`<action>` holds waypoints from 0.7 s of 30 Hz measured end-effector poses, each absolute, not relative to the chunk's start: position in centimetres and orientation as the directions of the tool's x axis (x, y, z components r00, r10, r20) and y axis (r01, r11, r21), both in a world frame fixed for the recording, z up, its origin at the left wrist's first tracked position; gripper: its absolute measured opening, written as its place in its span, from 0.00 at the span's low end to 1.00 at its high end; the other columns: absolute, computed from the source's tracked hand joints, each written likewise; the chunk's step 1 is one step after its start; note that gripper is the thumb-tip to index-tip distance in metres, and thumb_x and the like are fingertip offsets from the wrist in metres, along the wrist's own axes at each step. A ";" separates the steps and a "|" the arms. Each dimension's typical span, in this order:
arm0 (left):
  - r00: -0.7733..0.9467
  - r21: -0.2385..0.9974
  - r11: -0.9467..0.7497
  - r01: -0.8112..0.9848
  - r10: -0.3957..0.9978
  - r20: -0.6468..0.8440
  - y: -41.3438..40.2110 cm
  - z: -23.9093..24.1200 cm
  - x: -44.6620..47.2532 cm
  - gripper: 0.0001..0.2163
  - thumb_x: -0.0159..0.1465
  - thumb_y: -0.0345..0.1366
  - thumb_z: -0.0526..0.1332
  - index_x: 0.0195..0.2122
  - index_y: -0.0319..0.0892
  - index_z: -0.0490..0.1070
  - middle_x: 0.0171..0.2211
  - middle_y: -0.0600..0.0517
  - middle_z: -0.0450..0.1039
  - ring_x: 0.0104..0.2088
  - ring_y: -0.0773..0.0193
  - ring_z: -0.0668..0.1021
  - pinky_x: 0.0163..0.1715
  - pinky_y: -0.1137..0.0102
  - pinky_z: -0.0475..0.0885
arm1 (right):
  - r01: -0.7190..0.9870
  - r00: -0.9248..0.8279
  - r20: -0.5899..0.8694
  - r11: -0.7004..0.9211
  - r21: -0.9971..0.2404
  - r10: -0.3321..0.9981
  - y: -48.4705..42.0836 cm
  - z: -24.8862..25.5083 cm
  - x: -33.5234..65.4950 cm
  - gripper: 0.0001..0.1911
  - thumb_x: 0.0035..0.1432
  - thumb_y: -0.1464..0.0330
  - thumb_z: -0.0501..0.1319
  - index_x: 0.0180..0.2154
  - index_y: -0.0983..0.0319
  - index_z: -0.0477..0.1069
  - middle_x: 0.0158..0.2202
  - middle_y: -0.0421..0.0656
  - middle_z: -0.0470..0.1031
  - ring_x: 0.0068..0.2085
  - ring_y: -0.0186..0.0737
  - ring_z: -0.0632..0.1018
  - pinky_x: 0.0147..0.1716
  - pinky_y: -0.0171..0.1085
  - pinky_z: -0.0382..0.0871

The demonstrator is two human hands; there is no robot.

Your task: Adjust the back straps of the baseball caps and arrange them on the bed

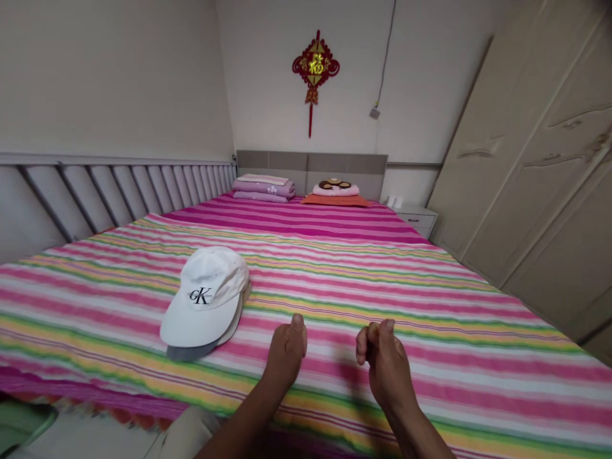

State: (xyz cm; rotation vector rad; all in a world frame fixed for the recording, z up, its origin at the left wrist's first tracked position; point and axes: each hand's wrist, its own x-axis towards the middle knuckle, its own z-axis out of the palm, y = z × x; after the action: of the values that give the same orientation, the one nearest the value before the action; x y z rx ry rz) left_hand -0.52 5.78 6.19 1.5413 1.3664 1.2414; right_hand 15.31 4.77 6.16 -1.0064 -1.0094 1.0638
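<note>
My left hand (285, 352) rests in a loose fist on the striped bedsheet (382, 287), thumb up, nothing visible in it. My right hand (382, 360) is beside it, fingers curled in with nothing showing between them. A white cap (208, 293) with a black logo lies on the sheet to the left of my left hand. It sits stacked on other caps; a grey brim (191, 351) and a beige edge (243, 309) stick out beneath. Neither hand touches the caps.
Folded purple bedding (264, 188) and a pink pillow on an orange one (336, 193) lie at the headboard. A padded rail (119, 191) lines the left wall, a wardrobe (535, 191) the right. A white nightstand (417, 217) stands in the far corner.
</note>
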 end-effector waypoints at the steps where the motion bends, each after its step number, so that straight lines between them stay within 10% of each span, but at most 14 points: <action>1: -0.028 0.942 -0.174 0.285 0.981 0.190 5.7 6.1 -0.5 0.29 0.58 0.57 0.35 0.08 0.45 0.52 0.09 0.54 0.49 0.14 0.68 0.60 0.19 0.69 0.53 | -0.190 0.176 0.143 0.176 -0.966 0.974 4.7 6.1 15.3 0.27 0.53 0.45 0.42 0.16 0.59 0.51 0.14 0.37 0.58 0.17 0.32 0.60 0.19 0.35 0.53; 10: -0.085 0.965 -0.124 0.232 0.985 0.147 5.7 5.1 -1.6 0.27 0.59 0.54 0.42 0.11 0.41 0.57 0.09 0.56 0.52 0.15 0.70 0.61 0.20 0.71 0.55 | -0.051 0.072 0.148 0.152 -0.987 0.986 4.6 6.0 15.6 0.23 0.55 0.48 0.44 0.22 0.59 0.57 0.19 0.39 0.64 0.20 0.34 0.66 0.21 0.35 0.59; 15: -0.208 0.979 0.054 -0.195 0.974 -0.095 5.4 2.2 -4.6 0.16 0.51 0.49 0.59 0.22 0.38 0.63 0.14 0.59 0.61 0.15 0.73 0.63 0.17 0.76 0.56 | 0.343 -0.130 0.058 0.100 -0.934 0.990 4.2 2.2 15.7 0.18 0.48 0.55 0.57 0.38 0.59 0.62 0.38 0.45 0.70 0.29 0.39 0.71 0.28 0.37 0.63; 21: -0.669 0.772 -0.222 -0.595 0.670 -0.323 3.7 -0.2 -11.4 0.11 0.54 0.39 0.60 0.22 0.38 0.60 0.13 0.61 0.59 0.13 0.77 0.63 0.14 0.80 0.58 | 0.428 -0.320 -0.003 0.141 -0.893 0.947 2.7 -1.2 15.6 0.14 0.52 0.56 0.53 0.27 0.60 0.63 0.22 0.38 0.63 0.24 0.36 0.64 0.24 0.34 0.58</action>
State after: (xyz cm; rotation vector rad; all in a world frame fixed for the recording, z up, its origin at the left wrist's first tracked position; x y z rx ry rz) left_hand -11.41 3.74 -0.20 0.0991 1.1965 1.9703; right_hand 15.58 2.68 -1.21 -1.3172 -1.8307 1.1301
